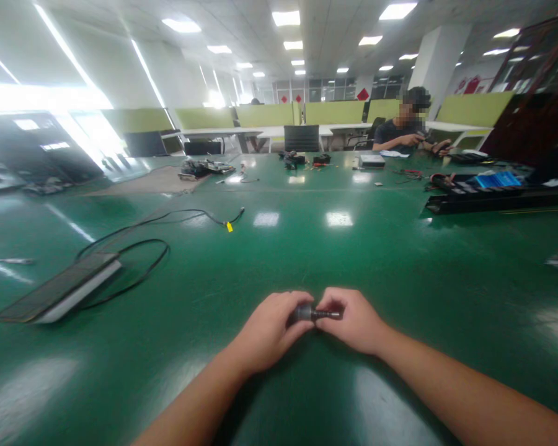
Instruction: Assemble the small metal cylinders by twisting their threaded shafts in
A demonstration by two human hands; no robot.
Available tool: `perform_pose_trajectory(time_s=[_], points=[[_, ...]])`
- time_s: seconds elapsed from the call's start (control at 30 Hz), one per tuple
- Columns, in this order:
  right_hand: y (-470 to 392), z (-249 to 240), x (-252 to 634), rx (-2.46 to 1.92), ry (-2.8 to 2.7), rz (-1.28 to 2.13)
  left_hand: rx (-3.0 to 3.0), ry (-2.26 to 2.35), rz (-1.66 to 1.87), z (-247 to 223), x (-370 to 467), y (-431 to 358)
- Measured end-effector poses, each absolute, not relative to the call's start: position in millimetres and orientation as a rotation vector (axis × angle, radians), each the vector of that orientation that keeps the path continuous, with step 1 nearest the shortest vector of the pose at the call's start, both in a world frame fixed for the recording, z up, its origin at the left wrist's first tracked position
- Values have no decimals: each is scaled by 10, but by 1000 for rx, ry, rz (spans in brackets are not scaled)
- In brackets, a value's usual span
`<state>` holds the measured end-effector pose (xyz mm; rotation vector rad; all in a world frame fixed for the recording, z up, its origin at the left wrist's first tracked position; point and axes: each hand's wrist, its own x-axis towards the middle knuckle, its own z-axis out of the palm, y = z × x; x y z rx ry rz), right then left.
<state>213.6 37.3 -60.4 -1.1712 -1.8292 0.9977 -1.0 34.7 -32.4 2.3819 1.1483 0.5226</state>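
Metal fitting point(304, 312), chuck-like, lies between our two hands, its long axis running left to right above the green worktop point(242, 266). Our left hand point(270, 325) grasps the thick body; our right hand point(357, 319) pinches near where the slim shaft begins, with the shaft pointing right into its curled fingers, so neither hand is clearly nearer. Our left fingers hide the body's far left end, and we cannot tell whether the fitting touches the worktop.

Two hands point(273, 325) point(356, 319), one cylinder point(303, 312), one shaft point(328, 314)
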Motion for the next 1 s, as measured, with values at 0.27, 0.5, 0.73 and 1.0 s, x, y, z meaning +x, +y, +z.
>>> perform_pose_trajectory(time_s=[0.27, 0.5, 0.73, 1.0], points=[[378, -611, 2133, -1159, -1825, 1004, 2384, 1143, 529, -323, -20, 348], [378, -612, 2141, -1156, -1813, 1025, 2368, 1146, 528, -343, -36, 353], [384, -613, 2148, -1152, -1811, 1031, 2345, 1164, 515, -338, -42, 360], [382, -621, 2150, -1140, -1815, 1037, 2340, 1181, 515, -314, -32, 356]])
